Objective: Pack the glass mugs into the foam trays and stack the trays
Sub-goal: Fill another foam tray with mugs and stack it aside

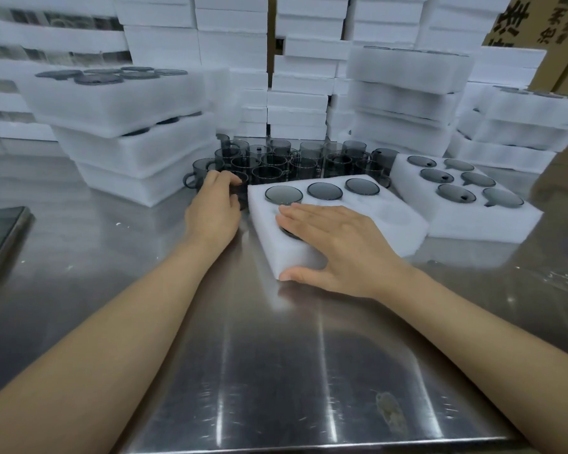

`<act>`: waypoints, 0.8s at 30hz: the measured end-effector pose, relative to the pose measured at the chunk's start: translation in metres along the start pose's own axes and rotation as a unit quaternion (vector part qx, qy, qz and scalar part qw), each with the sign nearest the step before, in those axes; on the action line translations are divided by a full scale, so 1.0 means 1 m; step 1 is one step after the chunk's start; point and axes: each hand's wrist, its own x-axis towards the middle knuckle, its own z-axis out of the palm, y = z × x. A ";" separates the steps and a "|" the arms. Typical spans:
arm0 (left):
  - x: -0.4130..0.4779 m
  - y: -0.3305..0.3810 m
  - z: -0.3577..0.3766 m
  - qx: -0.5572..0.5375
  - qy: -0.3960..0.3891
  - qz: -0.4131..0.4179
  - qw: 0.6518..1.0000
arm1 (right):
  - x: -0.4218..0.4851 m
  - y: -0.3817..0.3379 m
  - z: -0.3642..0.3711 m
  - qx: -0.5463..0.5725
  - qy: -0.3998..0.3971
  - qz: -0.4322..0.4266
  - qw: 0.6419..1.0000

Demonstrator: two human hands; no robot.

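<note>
A white foam tray (394, 224) lies in the middle of the steel table with three smoky glass mugs (324, 191) upside down in its far row. My right hand (335, 247) lies flat on the tray's near left part, palm over a fourth mug, thumb at the tray's near corner. My left hand (215, 204) is closed around a loose grey mug (240, 188) just left of the tray. Behind the tray stands a cluster of several loose grey mugs (292, 158). A second tray (492, 221), filled with mugs, lies to the right.
Stacks of filled foam trays stand at the left (125, 126) and back right (407, 93), with walls of foam blocks behind. A phone (0, 237) lies at the table's left edge. A cardboard box (538, 24) is at the top right.
</note>
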 end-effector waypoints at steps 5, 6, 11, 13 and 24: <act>0.002 0.002 0.001 -0.072 0.044 -0.024 0.996 | 0.001 -0.001 0.003 0.005 0.009 0.029 1.000; 0.002 0.003 0.001 -0.087 0.060 -0.032 0.994 | 0.003 -0.002 0.003 -0.004 0.000 0.036 0.999; 0.000 0.009 -0.002 -0.137 0.134 -0.024 0.981 | 0.004 0.000 0.003 0.063 -0.015 0.071 0.995; -0.001 0.015 -0.006 -0.154 0.170 0.023 0.973 | 0.002 0.001 0.002 0.166 0.062 0.091 0.980; -0.009 0.039 -0.011 -0.015 0.194 0.368 0.909 | 0.003 0.018 -0.005 0.163 0.206 0.110 0.959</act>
